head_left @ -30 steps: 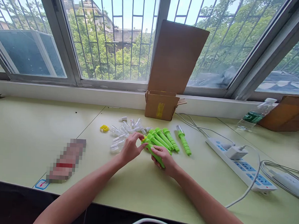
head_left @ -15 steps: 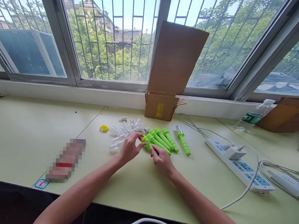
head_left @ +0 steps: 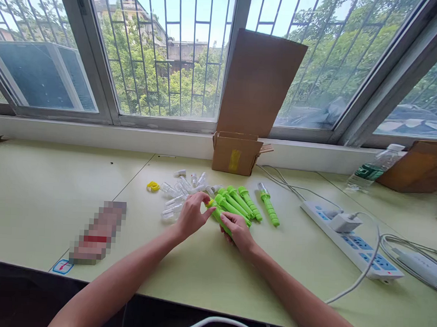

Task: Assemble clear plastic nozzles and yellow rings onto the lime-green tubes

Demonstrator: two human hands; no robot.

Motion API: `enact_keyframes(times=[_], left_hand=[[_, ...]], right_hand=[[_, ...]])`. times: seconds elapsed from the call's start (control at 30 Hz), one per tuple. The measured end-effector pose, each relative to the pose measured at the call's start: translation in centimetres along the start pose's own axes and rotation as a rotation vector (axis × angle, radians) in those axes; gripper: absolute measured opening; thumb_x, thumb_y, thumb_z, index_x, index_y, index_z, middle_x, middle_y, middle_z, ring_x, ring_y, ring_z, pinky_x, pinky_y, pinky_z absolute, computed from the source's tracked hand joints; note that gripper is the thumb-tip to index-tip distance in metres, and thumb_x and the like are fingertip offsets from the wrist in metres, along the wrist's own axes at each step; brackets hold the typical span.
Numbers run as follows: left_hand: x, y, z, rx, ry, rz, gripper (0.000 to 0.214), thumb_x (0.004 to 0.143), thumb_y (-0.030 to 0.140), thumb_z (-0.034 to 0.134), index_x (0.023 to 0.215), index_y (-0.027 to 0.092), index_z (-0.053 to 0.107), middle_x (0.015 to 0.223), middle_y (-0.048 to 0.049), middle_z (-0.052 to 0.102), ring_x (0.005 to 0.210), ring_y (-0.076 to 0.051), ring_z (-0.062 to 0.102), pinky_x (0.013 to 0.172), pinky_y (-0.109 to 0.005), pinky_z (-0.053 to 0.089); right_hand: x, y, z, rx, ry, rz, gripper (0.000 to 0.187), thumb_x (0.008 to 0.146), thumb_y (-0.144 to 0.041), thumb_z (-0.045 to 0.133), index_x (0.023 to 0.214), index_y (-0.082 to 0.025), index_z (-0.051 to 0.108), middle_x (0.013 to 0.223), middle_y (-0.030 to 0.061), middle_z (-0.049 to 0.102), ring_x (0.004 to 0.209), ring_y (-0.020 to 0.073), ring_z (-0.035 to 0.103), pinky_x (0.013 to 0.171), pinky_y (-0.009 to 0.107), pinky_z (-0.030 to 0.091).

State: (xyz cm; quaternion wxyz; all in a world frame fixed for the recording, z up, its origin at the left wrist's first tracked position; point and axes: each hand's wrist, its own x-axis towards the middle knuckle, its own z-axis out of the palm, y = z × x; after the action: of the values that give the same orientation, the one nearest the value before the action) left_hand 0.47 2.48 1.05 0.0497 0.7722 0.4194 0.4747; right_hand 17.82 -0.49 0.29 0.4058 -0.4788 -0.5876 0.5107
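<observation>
My right hand is closed around the lower part of a green plastic handle lying on the pale green table. My left hand pinches the same handle's top end between thumb and fingers. Right behind lie several more green handles in a row, and one green handle with a clear cap lies apart to the right. To the left of my left hand is a scatter of small clear plastic caps and a yellow ring.
A small open cardboard box stands at the window sill behind the parts. A white power strip with a plugged adapter and cables lies at the right. A plastic bottle and another cardboard box are far right. A blurred object lies at the left.
My right hand slid up along the green handle toward the row, then closed around it again. My left hand stayed pinching the handle's top end.
</observation>
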Motion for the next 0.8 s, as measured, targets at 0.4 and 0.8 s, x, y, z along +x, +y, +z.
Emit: enact_keyframes(times=[0.4, 0.8], left_hand=[[0.17, 0.08, 0.00, 0.029, -0.018, 0.017, 0.019, 0.079, 0.026, 0.068, 0.085, 0.021, 0.050, 0.083, -0.0011, 0.065, 0.079, -0.020, 0.063, 0.078, -0.037, 0.048], [0.12, 0.16, -0.05, 0.021, -0.013, 0.040, 0.018, 0.080, 0.025, 0.067, 0.085, 0.021, 0.051, 0.083, -0.0006, 0.064, 0.080, -0.020, 0.062, 0.080, -0.037, 0.047]], right_hand=[[0.36, 0.23, -0.26, 0.094, -0.002, 0.049, 0.035, 0.078, -0.051, 0.058, 0.064, -0.020, 0.051, 0.054, -0.0032, 0.051, 0.034, 0.0073, 0.039, 0.029, 0.021, 0.021], [0.07, -0.27, -0.33, 0.142, -0.015, 0.037, 0.035, 0.079, -0.049, 0.058, 0.062, -0.020, 0.050, 0.052, -0.0034, 0.051, 0.034, 0.0071, 0.039, 0.030, 0.021, 0.020]])
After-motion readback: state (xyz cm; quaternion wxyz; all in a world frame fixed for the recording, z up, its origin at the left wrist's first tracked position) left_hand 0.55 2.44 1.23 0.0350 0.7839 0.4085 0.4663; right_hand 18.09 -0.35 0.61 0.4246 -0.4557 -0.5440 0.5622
